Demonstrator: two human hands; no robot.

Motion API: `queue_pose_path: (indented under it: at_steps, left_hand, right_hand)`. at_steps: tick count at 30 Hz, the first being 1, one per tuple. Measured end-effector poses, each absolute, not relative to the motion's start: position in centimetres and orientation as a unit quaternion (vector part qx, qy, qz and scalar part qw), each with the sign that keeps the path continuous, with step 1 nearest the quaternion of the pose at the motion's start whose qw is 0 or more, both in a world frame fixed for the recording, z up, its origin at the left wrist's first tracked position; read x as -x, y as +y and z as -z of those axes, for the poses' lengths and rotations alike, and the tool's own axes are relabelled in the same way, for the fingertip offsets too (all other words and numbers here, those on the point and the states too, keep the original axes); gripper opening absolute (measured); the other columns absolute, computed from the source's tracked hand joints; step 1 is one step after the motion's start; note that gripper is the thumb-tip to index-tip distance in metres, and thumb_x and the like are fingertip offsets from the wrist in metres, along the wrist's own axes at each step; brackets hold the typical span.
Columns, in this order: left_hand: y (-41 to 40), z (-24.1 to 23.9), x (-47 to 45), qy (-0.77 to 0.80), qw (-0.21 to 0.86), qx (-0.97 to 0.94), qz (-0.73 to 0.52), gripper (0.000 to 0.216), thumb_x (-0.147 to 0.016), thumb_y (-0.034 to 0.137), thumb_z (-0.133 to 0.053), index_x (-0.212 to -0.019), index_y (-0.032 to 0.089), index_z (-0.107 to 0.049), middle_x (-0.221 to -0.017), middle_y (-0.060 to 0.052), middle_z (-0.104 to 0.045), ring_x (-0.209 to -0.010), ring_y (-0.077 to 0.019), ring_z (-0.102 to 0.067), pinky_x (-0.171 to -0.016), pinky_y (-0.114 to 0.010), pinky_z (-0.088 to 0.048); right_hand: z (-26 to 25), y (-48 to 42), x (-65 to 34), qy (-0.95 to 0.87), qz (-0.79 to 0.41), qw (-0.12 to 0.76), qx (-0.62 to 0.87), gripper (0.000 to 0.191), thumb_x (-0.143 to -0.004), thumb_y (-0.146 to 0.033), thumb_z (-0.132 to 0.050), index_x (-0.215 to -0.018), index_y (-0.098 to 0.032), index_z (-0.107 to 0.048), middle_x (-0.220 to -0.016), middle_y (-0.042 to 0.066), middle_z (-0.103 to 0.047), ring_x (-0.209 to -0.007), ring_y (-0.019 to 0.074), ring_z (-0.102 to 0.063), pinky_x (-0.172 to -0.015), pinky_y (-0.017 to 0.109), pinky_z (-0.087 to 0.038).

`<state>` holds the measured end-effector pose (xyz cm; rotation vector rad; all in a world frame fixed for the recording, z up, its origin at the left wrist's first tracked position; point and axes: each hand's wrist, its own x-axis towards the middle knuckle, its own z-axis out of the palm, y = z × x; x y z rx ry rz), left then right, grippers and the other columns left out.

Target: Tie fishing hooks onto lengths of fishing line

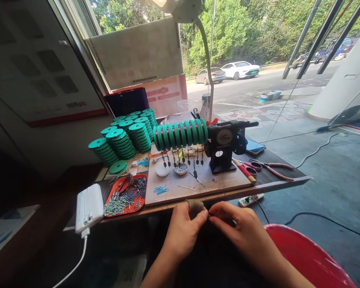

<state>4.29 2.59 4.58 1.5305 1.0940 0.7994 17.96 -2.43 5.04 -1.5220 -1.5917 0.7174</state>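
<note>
My left hand [187,224] is just off the table's front edge, thumb and fingers pinched together. A brown-green cloth wrap [195,205] covers one of its fingers. Close on its right, my right hand [237,220] is also in a pinch, the fingertips nearly touching those of the left. Whatever sits between the fingertips is too small to make out. Beyond the hands, a black winder stand [223,146] carries a row of green ring spools [180,134]. Several small dark pieces dangle on lines below the spools, above a dish of small grey beads [181,169].
A red tray [139,188] of small tubes and metal parts lies left, beside a white power bank [89,208] on a cable. Green spools [118,140] stand stacked behind. Pliers [276,168] and red-handled scissors [249,168] lie right. A red basin [306,256] is below right.
</note>
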Motion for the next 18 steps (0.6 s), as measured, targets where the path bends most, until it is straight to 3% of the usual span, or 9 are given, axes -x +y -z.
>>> queue_pose_path:
  at_steps: [6,14,18]
  left_hand:
    - [2.5,-4.7,-4.4,0.466,0.525,-0.628,-0.335,0.013,-0.071,0.026,-0.058,-0.070,0.014,-0.061,-0.063,-0.001,-0.059,-0.061,-0.0149,-0.051,-0.058,-0.025,-0.039]
    - [2.1,-5.5,-4.9,0.521,0.383,-0.701,-0.300,0.020,-0.075,0.029,-0.052,-0.064,0.014,-0.059,-0.060,-0.003,-0.058,-0.060,-0.0175,-0.051,-0.057,-0.028,-0.037]
    - [2.1,-5.7,-5.0,0.514,0.382,-0.707,-0.299,0.019,-0.074,0.027,-0.051,-0.062,0.014,-0.059,-0.058,-0.003,-0.058,-0.057,-0.0171,-0.051,-0.055,-0.027,-0.037]
  right_hand:
    - [-4.5,-2.5,-18.2,-0.652,-0.227,0.383,0.614,0.018,-0.079,-0.026,-0.046,-0.076,-0.022,-0.063,-0.068,0.001,-0.070,-0.062,0.0184,-0.065,-0.055,0.025,-0.047]
    - [-3.2,-2.7,-17.9,-0.703,-0.054,0.350,0.617,0.026,-0.084,-0.021,-0.037,-0.088,-0.018,-0.062,-0.073,0.005,-0.071,-0.060,0.0184,-0.066,-0.053,0.025,-0.046]
    - [-3.5,-2.5,-17.9,-0.712,-0.079,0.333,0.613,0.026,-0.084,-0.019,-0.037,-0.081,-0.019,-0.063,-0.070,0.005,-0.070,-0.060,0.0185,-0.066,-0.054,0.025,-0.045]
